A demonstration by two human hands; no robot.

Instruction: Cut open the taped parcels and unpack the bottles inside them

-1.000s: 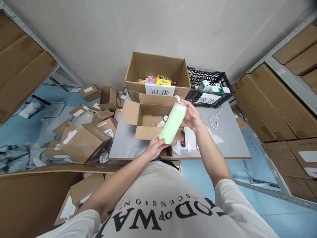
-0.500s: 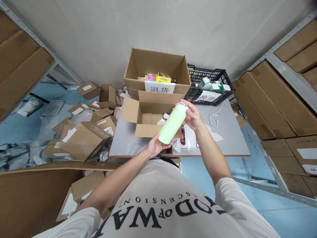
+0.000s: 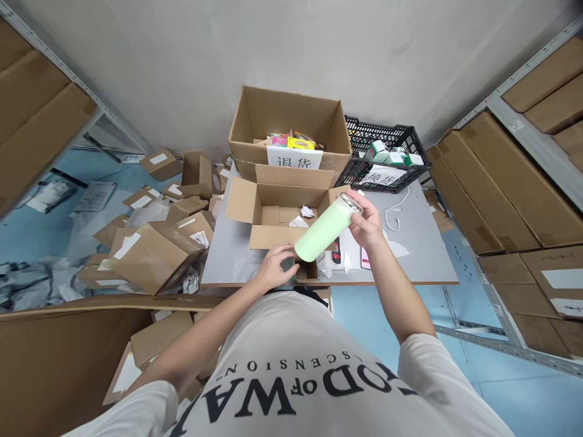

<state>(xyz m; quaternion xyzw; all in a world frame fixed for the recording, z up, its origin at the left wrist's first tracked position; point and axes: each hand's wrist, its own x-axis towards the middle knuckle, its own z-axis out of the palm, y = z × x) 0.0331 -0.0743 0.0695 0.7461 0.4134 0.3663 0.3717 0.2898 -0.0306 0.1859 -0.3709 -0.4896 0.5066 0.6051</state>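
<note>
1. Holding the pale green tumbler (image 3: 327, 228) by its lidded upper end, the right hand (image 3: 367, 222) has its fingers closed round the rim; the tumbler hangs tilted above the counter (image 3: 410, 267), base toward the body, in front of the small open box (image 3: 277, 209).
2. Left hand (image 3: 273, 267) is off the tumbler, fingers loosely spread and empty, just below its base near the counter's front edge.
3. Judgement: a one-handed grip at the top leaves the base free to swing. Bringing the left hand under the base would steady it.
4. Edges: the box's raised flaps stand close to the tumbler. A red-handled tool (image 3: 337, 250) and paper scraps lie directly beneath.
5. Open room: bare counter to the right, by the white cable (image 3: 394, 217). The large carton (image 3: 286, 130) and black crate (image 3: 387, 158) close the far side.
</note>
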